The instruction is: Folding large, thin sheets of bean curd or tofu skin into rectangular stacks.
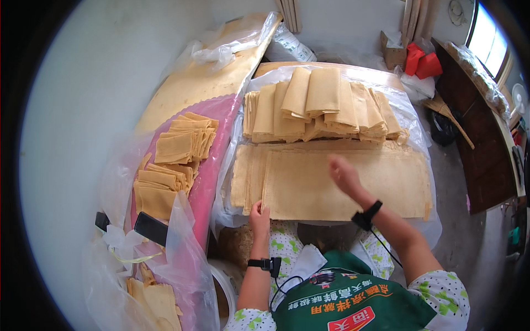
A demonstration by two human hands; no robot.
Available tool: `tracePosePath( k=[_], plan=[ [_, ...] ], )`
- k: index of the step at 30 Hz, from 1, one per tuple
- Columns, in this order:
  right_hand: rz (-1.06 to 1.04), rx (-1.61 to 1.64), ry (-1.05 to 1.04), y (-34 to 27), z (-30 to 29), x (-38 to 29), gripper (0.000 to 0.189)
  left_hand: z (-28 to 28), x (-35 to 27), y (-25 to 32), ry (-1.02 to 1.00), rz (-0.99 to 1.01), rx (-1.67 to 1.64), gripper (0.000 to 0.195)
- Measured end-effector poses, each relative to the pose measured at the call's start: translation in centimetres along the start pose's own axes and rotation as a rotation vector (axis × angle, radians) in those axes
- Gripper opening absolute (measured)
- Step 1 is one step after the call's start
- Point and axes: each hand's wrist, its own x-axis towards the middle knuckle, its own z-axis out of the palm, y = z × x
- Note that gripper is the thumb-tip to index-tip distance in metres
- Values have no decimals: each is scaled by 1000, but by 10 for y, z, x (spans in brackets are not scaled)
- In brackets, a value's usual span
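A stack of large tan sheets, apparently tofu skin [306,186], lies flat before me on the plastic-covered table. My left hand [259,212] pinches the near left corner of the top sheet, which sits a little right of the sheets under it. Over the middle of that sheet, my right hand [345,176] is blurred by motion. Its fingers look curled, and I cannot tell whether it touches the sheet or holds anything. Just beyond the stack, folded sheets [323,93] are heaped in overlapping bundles.
On my left, a pink-covered surface [211,165] bears small folded pieces [176,145], a black phone [151,228] and crumpled clear plastic [190,256]. A white bucket [221,285] stands by my left forearm. A broom [449,116] and a dark cabinet [476,153] are at right.
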Motion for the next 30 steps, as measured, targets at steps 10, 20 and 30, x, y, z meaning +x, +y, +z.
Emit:
tracePosePath(
  k=[10, 20, 30],
  plan=[
    [-180, -21, -282, -86, 49, -91, 60, 16, -18, 52, -195, -480, -716, 39],
    [-8, 171, -379, -117, 79, -58, 45, 9, -18, 58, -313, -577, -742, 41],
    [391, 506, -182, -83, 105, -57, 19, 14, -9, 19, -199, -212, -255, 33]
  ],
)
